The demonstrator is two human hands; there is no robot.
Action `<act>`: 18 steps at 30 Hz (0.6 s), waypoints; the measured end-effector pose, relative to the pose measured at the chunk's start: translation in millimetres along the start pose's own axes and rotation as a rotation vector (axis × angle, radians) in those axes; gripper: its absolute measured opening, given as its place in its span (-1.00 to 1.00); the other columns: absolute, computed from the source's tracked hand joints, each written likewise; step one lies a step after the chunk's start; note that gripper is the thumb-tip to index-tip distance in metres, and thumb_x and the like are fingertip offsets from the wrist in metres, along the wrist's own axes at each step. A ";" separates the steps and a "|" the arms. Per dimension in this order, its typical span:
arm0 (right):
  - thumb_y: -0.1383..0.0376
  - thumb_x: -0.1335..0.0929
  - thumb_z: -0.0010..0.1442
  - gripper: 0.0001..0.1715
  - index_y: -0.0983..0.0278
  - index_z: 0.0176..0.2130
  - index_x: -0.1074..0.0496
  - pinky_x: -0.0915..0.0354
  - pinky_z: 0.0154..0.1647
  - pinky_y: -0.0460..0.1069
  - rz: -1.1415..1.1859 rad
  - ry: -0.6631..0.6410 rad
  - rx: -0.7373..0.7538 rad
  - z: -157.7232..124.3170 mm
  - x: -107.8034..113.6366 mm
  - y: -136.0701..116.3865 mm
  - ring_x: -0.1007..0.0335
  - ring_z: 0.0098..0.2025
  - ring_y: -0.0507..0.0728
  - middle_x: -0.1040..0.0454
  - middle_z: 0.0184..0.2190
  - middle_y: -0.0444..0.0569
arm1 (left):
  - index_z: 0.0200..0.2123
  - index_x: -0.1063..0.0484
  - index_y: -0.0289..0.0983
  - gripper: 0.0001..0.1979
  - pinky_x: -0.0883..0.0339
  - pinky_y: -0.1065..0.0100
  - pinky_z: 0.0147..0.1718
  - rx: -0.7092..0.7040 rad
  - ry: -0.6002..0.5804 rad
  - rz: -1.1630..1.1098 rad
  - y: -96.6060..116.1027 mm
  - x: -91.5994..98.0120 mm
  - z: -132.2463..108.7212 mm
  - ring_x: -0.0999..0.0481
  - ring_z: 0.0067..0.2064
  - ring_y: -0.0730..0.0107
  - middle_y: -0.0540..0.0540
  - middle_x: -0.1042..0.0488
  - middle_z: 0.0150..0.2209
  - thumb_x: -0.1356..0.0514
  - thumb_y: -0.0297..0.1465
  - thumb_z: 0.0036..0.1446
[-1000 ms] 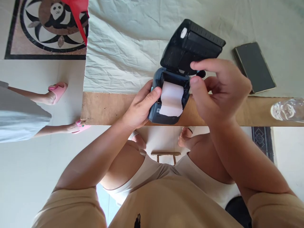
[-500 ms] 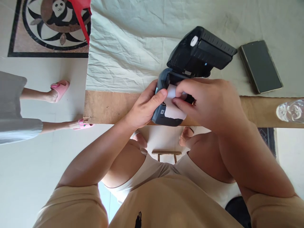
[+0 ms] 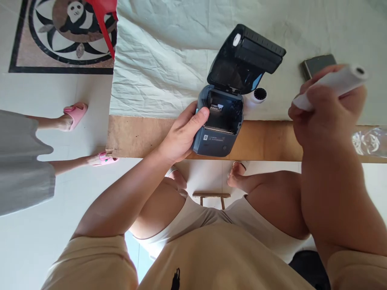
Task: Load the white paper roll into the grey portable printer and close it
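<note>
At the near edge of the bench, over its bare brown wooden strip, the person's left hand has its grip clamped on the side of a dark blue-grey, boxy plastic printer, thumb over the rim of its open bay. Whether the printer's base rests on the wood cannot be told; if that hand alone carries it, a loosened thumb could let it tip off the edge, the raised black plastic lid adding weight at the back.

To the right, a clear, glossy bottle shows just beside the wrist in view; a careless sweep of the forearm might knock it.

The right hand is held above the bench, its grip closed around a white paper roll with a dark hollow core. Too tight a squeeze could crush the paper; too slack a one could drop it.

Beyond the printer, a white cylinder with a black round end sits close by the lid hinge on the pale green cloth; swinging the lid or shifting the printer could bump it. Farther off, a dark rectangular phone, partly hidden by the right hand, could be struck by a falling roll.
</note>
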State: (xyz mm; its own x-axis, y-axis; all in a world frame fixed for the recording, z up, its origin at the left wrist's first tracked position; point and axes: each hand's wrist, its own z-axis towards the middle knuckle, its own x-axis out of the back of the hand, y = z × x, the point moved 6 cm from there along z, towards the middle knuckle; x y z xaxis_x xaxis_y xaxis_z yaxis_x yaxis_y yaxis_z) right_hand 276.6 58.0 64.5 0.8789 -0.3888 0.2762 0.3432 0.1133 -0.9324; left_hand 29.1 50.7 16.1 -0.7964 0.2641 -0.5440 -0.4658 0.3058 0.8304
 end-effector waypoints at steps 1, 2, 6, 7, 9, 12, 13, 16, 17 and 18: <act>0.16 -0.42 0.09 -0.73 0.17 -0.39 -0.25 0.01 -0.67 -0.08 -0.028 0.026 0.006 2.4 1.7 7.0 -0.11 -0.59 -0.05 -0.23 -0.52 -0.13 | -0.19 -0.50 -0.23 -0.72 -0.44 0.40 -0.39 -0.003 -0.005 0.005 0.1 0.2 0.4 -0.52 -0.36 0.42 -0.01 -0.49 -0.36 -0.20 -0.13 0.30; 0.19 -0.44 0.06 -0.71 0.17 -0.40 -0.23 -0.04 -0.66 -0.07 -0.052 0.035 0.008 4.0 2.6 13.1 -0.13 -0.60 -0.05 -0.25 -0.52 -0.14 | -0.18 -0.51 -0.23 -0.71 -0.44 0.41 -0.40 -0.007 -0.006 0.014 0.2 0.7 0.8 -0.52 -0.35 0.41 -0.02 -0.50 -0.35 -0.21 -0.12 0.29; 0.24 -0.47 0.07 -0.77 0.16 -0.39 -0.32 -0.29 -0.39 0.03 -0.280 -0.017 0.124 8.6 4.8 21.6 -0.32 -0.41 0.07 -0.39 -0.45 -0.07 | -0.17 -0.54 -0.24 -0.66 -0.41 0.42 -0.41 -0.036 0.005 0.054 0.4 4.6 2.8 -0.59 -0.26 0.32 -0.06 -0.54 -0.32 -0.22 -0.08 0.27; 0.24 -0.47 0.08 -0.79 0.15 -0.38 -0.35 -0.31 -0.27 0.05 -0.374 -0.033 0.176 10.1 5.3 21.7 -0.36 -0.32 0.11 -0.43 -0.39 -0.03 | -0.17 -0.55 -0.24 -0.65 -0.41 0.42 -0.41 -0.043 0.007 0.059 0.0 5.7 3.4 -0.60 -0.23 0.29 -0.07 -0.55 -0.32 -0.21 -0.07 0.27; 0.24 -0.50 0.05 -0.76 0.15 -0.33 -0.37 -0.29 -0.15 0.07 -0.527 -0.057 0.234 14.0 7.2 25.2 -0.36 -0.21 0.14 -0.49 -0.28 0.01 | -0.15 -0.55 -0.24 -0.65 -0.40 0.41 -0.41 -0.060 -0.004 0.068 -1.0 7.2 4.5 -0.61 -0.17 0.24 -0.08 -0.57 -0.30 -0.20 -0.07 0.28; 0.21 -0.55 -0.04 -0.56 0.15 -0.16 -0.41 -0.27 -0.20 0.08 -0.612 -0.081 0.177 18.2 12.5 34.7 -0.37 -0.27 0.13 -0.53 -0.22 0.02 | -0.13 -0.54 -0.23 -0.63 -0.40 0.40 -0.39 -0.089 -0.018 0.082 -2.2 8.4 5.7 -0.61 -0.10 0.17 -0.08 -0.59 -0.29 -0.19 -0.05 0.27; 0.20 -0.55 -0.06 -0.47 0.15 -0.09 -0.41 -0.28 -0.17 0.11 -0.640 -0.075 0.191 16.9 13.8 32.7 -0.39 -0.25 0.16 -0.54 -0.18 0.03 | -0.13 -0.54 -0.23 -0.62 -0.41 0.39 -0.38 -0.095 -0.017 0.082 -2.5 8.7 6.0 -0.61 -0.08 0.15 -0.08 -0.60 -0.28 -0.19 -0.04 0.27; 0.19 -0.54 -0.08 -0.38 0.21 -0.01 -0.42 -0.28 0.02 0.22 -0.717 0.033 0.419 0.8 13.0 3.3 -0.44 -0.06 0.29 -0.56 -0.07 0.10 | -0.11 -0.53 -0.22 -0.61 -0.41 0.36 -0.37 -0.094 -0.018 0.082 -3.8 8.3 6.3 -0.60 -0.04 0.13 -0.09 -0.62 -0.23 -0.15 -0.03 0.30; 0.21 -0.53 -0.05 -0.45 0.23 -0.05 -0.44 -0.29 0.04 0.23 -0.712 0.073 0.508 -7.7 9.9 -9.9 -0.44 -0.08 0.28 -0.56 -0.09 0.11 | -0.11 -0.53 -0.22 -0.61 -0.41 0.35 -0.37 -0.095 -0.019 0.082 -3.8 8.2 6.3 -0.60 -0.04 0.14 -0.09 -0.62 -0.22 -0.15 -0.04 0.30; 0.24 -0.49 0.00 -0.56 0.24 -0.09 -0.44 -0.32 -0.03 0.18 -0.682 0.087 0.569 -15.9 4.7 -21.3 -0.44 -0.19 0.21 -0.56 -0.15 0.09 | -0.10 -0.54 -0.22 -0.61 -0.41 0.35 -0.38 -0.098 -0.022 0.083 -3.7 8.2 6.3 -0.60 -0.04 0.15 -0.09 -0.63 -0.21 -0.14 -0.04 0.31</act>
State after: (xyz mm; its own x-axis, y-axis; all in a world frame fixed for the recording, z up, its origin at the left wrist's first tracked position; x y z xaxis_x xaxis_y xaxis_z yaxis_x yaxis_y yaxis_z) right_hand 268.2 39.2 81.9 0.4033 -0.6031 0.6882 0.9150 0.2600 -0.3084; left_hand 26.8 57.4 7.8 -0.8258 0.3049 -0.4745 -0.4350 0.1911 0.8799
